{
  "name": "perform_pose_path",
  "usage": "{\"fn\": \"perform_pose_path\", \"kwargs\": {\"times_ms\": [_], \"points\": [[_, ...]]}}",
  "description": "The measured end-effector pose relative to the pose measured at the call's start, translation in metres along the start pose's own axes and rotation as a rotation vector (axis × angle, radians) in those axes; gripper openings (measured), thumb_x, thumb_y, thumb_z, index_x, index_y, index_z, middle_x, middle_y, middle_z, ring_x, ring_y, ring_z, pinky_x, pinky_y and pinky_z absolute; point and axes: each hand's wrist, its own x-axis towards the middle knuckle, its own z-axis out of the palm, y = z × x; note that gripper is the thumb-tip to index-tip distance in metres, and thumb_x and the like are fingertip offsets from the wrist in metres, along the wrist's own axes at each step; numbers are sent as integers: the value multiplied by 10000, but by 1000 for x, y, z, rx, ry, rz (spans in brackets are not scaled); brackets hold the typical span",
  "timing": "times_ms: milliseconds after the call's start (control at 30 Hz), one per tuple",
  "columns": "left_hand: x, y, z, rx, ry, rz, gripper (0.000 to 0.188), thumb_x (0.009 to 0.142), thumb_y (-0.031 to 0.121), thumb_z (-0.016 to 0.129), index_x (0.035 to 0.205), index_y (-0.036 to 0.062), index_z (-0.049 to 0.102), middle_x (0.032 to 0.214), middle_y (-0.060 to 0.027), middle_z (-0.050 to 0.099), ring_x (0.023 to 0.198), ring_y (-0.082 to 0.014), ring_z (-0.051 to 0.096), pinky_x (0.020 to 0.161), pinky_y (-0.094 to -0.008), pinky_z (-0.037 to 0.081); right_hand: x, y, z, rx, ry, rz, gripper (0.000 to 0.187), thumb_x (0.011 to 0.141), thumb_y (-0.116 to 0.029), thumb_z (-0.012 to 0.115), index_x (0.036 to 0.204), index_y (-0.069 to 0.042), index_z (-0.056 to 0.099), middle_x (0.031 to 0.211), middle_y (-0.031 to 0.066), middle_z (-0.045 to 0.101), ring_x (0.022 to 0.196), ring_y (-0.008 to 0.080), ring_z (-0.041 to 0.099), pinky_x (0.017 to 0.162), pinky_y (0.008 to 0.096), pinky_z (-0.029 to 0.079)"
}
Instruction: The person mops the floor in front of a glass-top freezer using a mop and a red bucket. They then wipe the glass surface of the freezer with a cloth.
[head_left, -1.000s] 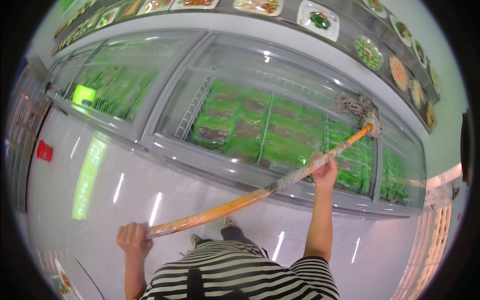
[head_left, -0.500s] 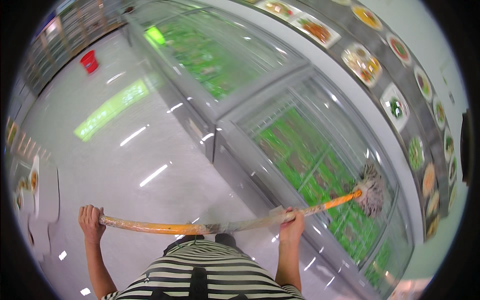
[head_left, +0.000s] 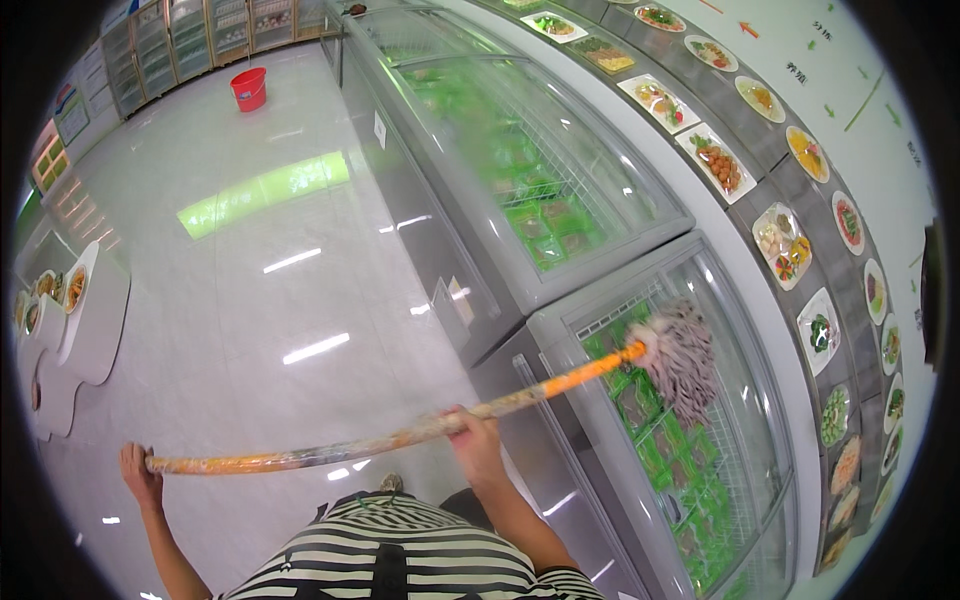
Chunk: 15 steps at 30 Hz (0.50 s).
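Observation:
Both my hands hold a mop (head_left: 575,378) crosswise in front of me. My left hand (head_left: 141,472) is closed round the handle's end at the lower left. My right hand (head_left: 474,446) grips the handle further along, near its middle. The handle is orange with worn, greyish wrapping. At its far end, on the right, the grey string mop head (head_left: 682,362) hangs before the glass top of a chest freezer (head_left: 538,318). Whether the strings touch the glass I cannot tell. Green packages show through that glass.
A second glass-topped freezer (head_left: 668,222) adjoins it further off. Behind both runs a grey ledge (head_left: 765,195) with several plates of food. A red bucket (head_left: 249,90) stands on the pale shiny floor (head_left: 250,340). On the left is a white curved counter (head_left: 105,320) with dishes.
My view has turned, and the bucket and freezers sit further right in it. The mop head has come closer to me and left in view, with both hands still on the handle.

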Motion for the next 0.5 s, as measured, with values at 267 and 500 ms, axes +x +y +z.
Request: {"fn": "perform_pose_path", "kwargs": {"times_ms": [267, 500], "points": [[-116, -3, 31, 54, -327, -322, 214, 697, 10, 604, 726, 22, 392, 737, -164, 432, 722, -372, 435, 633, -453, 343, 122, 42, 72, -365, -128, 187, 575, 895, -39, 523, 1155, 113, 33, 1039, 242, 487, 956, 291, 620, 901, 409, 517], [-95, 42, 47, 95, -296, -485, 171, 650, -15, 548, 696, 39, 392, 686, -152, 439, 672, -361, 432, 599, -454, 335, 230, 52, 132, -496, -227, 244, 627, 875, -65, 532, 1186, 118, 20, 1055, 230, 468, 971, 308, 621, 895, 399, 526]]}}
